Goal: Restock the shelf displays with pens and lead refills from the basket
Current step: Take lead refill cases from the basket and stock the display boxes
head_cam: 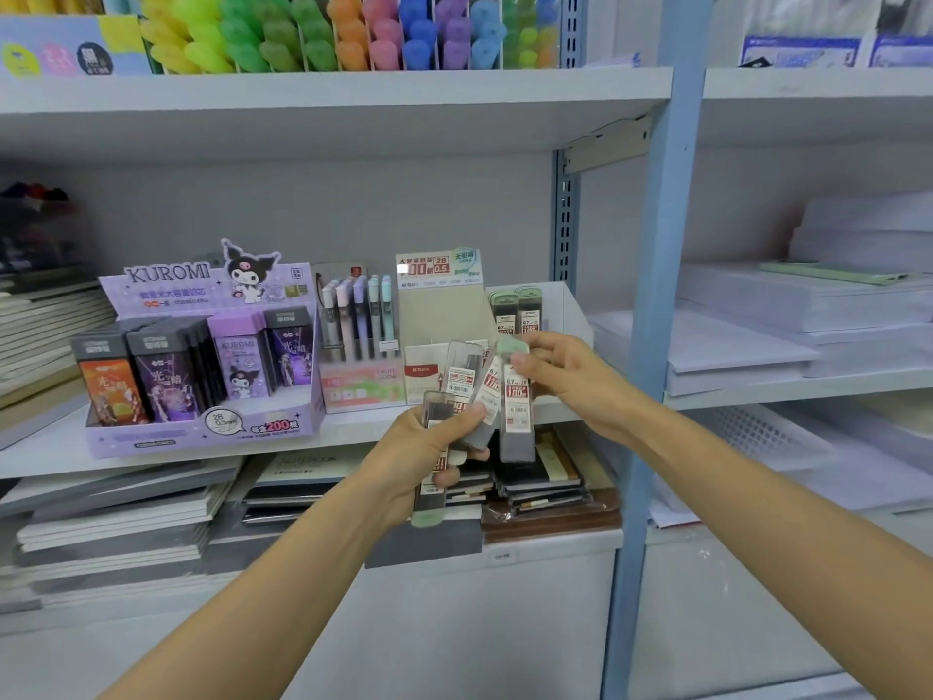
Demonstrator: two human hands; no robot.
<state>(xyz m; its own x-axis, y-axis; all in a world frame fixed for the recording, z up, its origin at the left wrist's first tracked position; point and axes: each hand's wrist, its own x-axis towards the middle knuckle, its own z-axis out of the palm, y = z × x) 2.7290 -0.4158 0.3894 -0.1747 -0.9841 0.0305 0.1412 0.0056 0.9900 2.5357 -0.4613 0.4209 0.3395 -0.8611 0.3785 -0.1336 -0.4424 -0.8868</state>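
Observation:
My left hand point(429, 457) grips a fan of several clear lead refill cases point(462, 381) with pale green caps, in front of the middle shelf. My right hand point(565, 376) pinches the green cap end of one case point(516, 416) that hangs upright beside the bunch. Behind them stands a white display box point(560, 305) with two green-capped refill cases point(520, 308) upright in it, next to a beige 2B 0.5 lead display point(439, 305). The basket is not in view.
A purple Kuromi lead display point(202, 366) and a pastel pen display point(356, 341) stand left on the middle shelf point(50, 462). Notebooks point(545, 477) are stacked on the shelf below. A blue upright post point(656, 295) divides off paper stacks point(808, 305) at right. Highlighters point(353, 32) fill the top shelf.

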